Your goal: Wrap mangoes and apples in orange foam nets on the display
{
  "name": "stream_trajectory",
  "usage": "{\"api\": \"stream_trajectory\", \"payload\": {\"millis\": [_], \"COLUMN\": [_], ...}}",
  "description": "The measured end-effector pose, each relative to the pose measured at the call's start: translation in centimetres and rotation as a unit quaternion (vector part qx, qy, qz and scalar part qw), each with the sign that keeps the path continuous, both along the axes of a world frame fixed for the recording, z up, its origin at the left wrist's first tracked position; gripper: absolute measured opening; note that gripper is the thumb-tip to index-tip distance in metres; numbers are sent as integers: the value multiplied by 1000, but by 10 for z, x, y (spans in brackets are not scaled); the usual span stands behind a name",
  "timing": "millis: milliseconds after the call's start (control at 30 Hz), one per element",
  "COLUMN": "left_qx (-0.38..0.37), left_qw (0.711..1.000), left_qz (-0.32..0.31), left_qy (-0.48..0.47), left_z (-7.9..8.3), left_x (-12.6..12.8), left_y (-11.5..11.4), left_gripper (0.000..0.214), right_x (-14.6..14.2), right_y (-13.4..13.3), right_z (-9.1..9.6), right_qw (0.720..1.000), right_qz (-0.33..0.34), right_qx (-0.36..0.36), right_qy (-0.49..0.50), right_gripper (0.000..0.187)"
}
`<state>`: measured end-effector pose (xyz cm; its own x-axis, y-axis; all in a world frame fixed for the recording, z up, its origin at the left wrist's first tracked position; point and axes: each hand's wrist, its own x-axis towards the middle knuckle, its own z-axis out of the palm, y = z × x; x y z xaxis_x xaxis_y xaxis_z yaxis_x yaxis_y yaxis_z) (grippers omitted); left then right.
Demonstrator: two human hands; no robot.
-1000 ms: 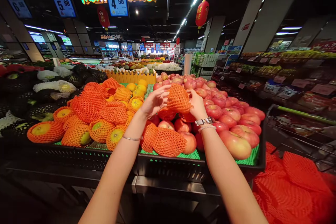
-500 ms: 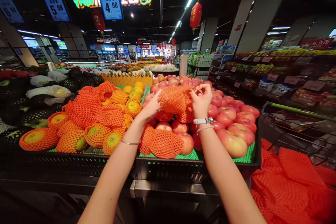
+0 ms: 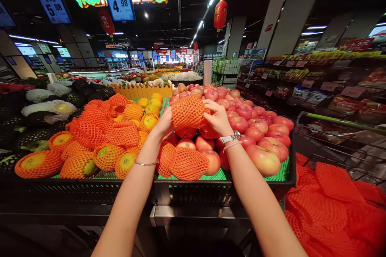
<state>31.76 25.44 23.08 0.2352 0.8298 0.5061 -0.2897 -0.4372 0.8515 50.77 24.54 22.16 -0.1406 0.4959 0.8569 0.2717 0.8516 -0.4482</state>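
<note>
Pinching an orange foam net (image 3: 187, 111) above the apples (image 3: 238, 124), the left hand (image 3: 164, 123) and right hand (image 3: 217, 116) keep fingers closed on it (whether it contains fruit, I cannot tell), with neighbouring citrus (image 3: 104, 156) partly sleeved and most apples bare.

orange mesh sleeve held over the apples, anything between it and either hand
Nothing visible: the left hand holds the orange mesh sleeve at its left side, the right hand at its right. The apples lie below and beyond, not between.
</note>
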Motion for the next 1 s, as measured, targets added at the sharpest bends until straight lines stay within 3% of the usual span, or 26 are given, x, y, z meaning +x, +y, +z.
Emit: {"api": "stream_trajectory", "payload": {"millis": [67, 167, 233, 300, 500, 600, 700, 800, 867, 933, 1000], "left_qx": [41, 88, 94, 99, 123, 74, 34, 54, 76, 77, 63], "left_qw": [998, 991, 989, 990, 990, 994, 984, 965, 946, 935, 942], "left_qz": [27, 82, 94, 85, 60, 65, 115, 183, 249, 307, 317], "left_qy": [37, 62, 59, 55, 21, -38, -131, -182, -192, -162, -97], "left_z": [2, 3, 3, 3, 0, 0, 2, 6, 9, 9, 7], "left_x": [1, 2, 1, 0, -14, -23, -30, -35, -38, -42, -46], "left_y": [6, 15, 20, 22, 25, 27, 29, 30, 31, 33, 35], "left_gripper": [27, 21, 19, 19, 25, 21, 21, 21, 21, 19, 15], "right_x": [1, 0, 0, 0, -9, -16, -23, -34, -49, -69, -93], "right_y": [-2, -3, -2, -1, -4, -8, -5, 10, 27, 44, 60], "right_z": [1, 1, 0, -1, -1, -4, -10, -11, -8, -4, -2], "right_qw": [996, 983, 974, 969, 981, 968, 952, 977, 988, 941, 889], "right_qz": [47, 117, 160, 175, 121, 161, 195, 106, -16, -120, -167], "right_qx": [-42, -110, -149, -170, -133, -150, -196, -164, -124, -97, -87], "right_qy": [59, 90, 64, 43, 77, 119, 131, 82, -93, -301, -417], "right_gripper": [21, 68, 83, 78, 29, 26, 27, 21, 17, 18, 28]}}
